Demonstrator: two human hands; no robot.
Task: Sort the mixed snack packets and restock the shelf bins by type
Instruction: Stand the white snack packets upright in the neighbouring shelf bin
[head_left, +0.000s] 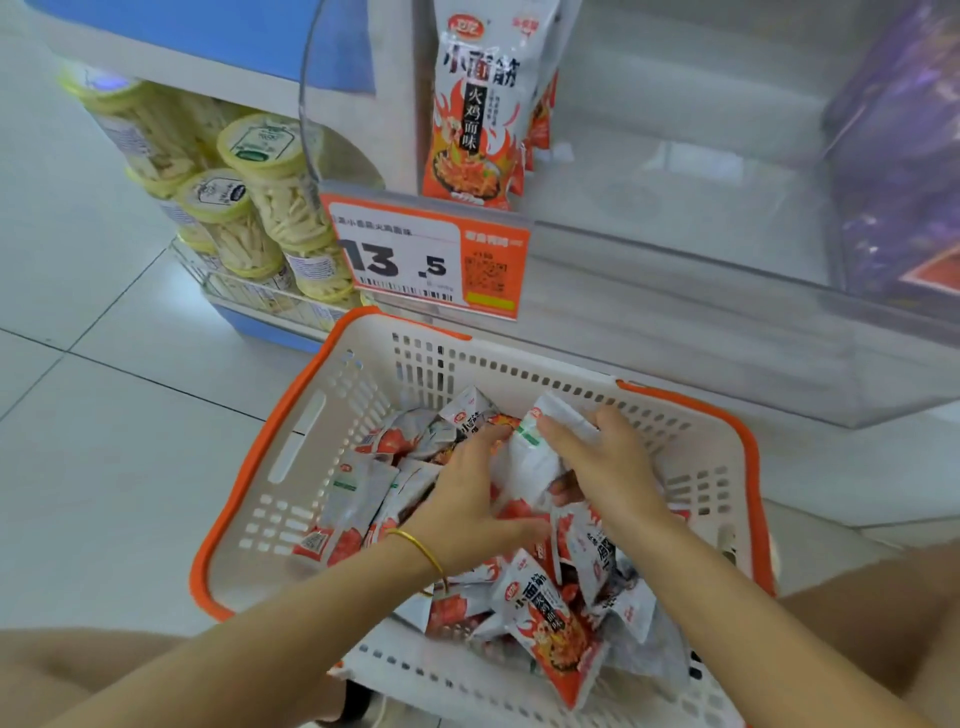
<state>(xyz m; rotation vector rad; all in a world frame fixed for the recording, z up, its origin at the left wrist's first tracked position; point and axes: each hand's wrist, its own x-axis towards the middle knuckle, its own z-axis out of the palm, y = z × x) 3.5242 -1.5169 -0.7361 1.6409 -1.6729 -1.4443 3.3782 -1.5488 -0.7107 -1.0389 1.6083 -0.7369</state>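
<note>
White, orange-rimmed plastic basket (291, 499) stands on the floor below a clear shelf bin (675, 312) and holds a loose heap of red-and-white snack packets (545, 618), thickest from its middle to the near right corner. Near the far edge, the right hand (608, 467) grips a white packet (530, 462), fingers over its top and thumb under it. Just beside it, the left hand (467, 493) lies spread on the heap, its fingertips touching that packet's left edge, while one matching packet (475, 104) stands upright at the bin's left end behind an orange price tag (431, 254).
</note>
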